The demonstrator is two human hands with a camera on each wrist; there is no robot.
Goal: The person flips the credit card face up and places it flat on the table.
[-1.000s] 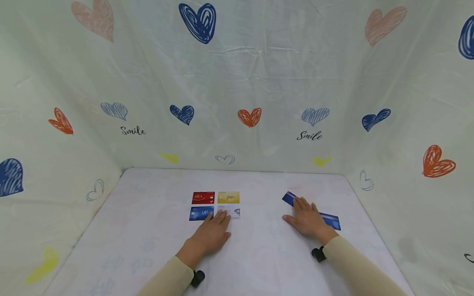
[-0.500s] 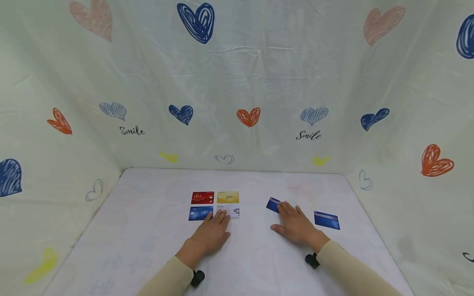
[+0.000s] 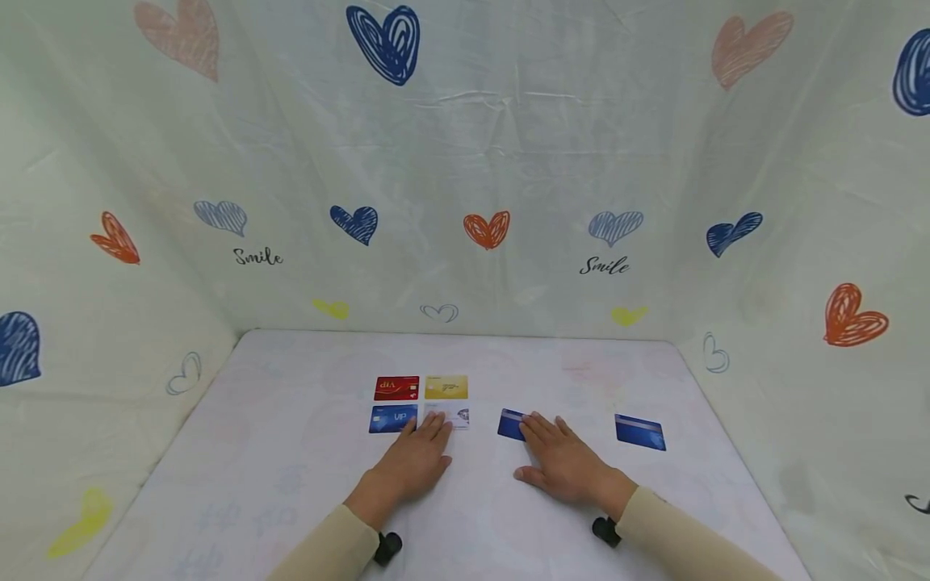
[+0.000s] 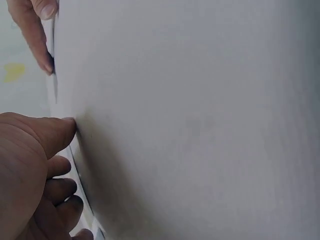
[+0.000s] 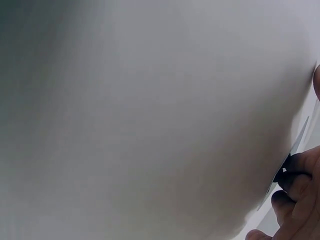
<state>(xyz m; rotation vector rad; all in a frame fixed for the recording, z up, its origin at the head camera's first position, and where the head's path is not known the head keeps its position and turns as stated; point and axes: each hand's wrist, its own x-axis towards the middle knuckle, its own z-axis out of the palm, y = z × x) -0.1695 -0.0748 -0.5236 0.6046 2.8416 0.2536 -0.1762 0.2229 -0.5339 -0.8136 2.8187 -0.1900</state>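
Observation:
My left hand (image 3: 411, 460) lies flat with its fingertips on a whitish card (image 3: 458, 415) and at the corner of a blue VIP card (image 3: 393, 419). Above these lie a red VIP card (image 3: 396, 388) and a gold card (image 3: 446, 387), making a block of two rows. To the right, my right hand (image 3: 565, 464) presses its straight fingers on a dark blue card (image 3: 511, 424), whose right part is hidden under them. In the right wrist view that card (image 5: 301, 135) shows edge-on below the fingers. The left wrist view shows the left thumb (image 4: 60, 131) on the table.
Another dark blue card (image 3: 640, 432) lies face down with a stripe, right of the right hand. The white table (image 3: 305, 484) is enclosed by a pale curtain (image 3: 538, 161) printed with hearts. A small black device (image 3: 388, 548) is strapped at each wrist.
My right hand has slid leftward and slightly nearer with the dark blue card under its fingers, uncovering the other dark blue card. The left hand has stayed in place.

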